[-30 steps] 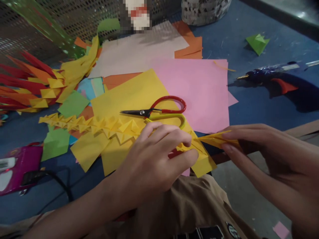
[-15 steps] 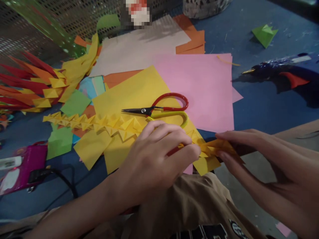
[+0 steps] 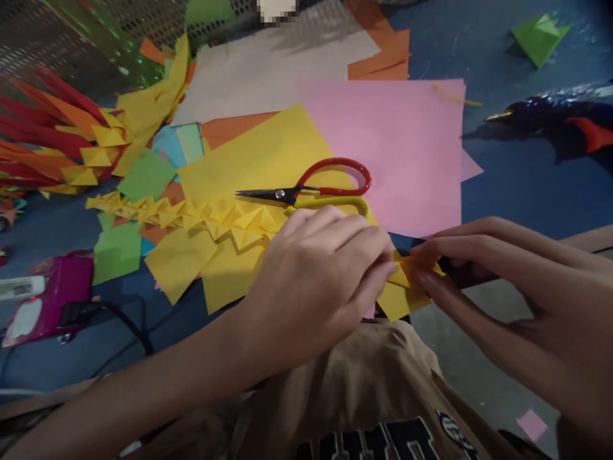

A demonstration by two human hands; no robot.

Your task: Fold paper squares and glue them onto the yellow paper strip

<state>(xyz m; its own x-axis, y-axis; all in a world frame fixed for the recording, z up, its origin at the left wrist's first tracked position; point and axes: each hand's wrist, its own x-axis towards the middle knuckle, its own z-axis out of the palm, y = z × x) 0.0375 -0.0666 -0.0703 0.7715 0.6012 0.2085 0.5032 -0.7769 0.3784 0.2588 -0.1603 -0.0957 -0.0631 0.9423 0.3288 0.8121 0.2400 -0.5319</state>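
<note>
A folded yellow paper chain (image 3: 205,218) with zigzag points runs from the left across the papers and passes under my left hand (image 3: 330,275). That hand is closed over the chain, its fingers curled. At the chain's right end my right hand (image 3: 483,275) pinches the folded yellow paper (image 3: 405,271) between thumb and fingers. Scissors (image 3: 282,193) with one red and one yellow handle loop lie just beyond my left hand, blades pointing left. Beneath them is a yellow paper sheet (image 3: 258,153), and a smaller yellow square (image 3: 181,263) lies in front of the chain.
Pink sheets (image 3: 407,153) and a pale sheet (image 3: 268,80) lie behind. A dark blue glue gun (image 3: 536,121) and a green folded paper (image 3: 540,39) are at right. Red-orange-yellow paper spikes (image 3: 62,137) stand left, above a magenta box (image 3: 52,294) with a black cable.
My right thumb and fingers have closed in on the chain's right end, nearer my left hand. My left fingers have curled further. The whole view has shifted, so the table items sit higher.
</note>
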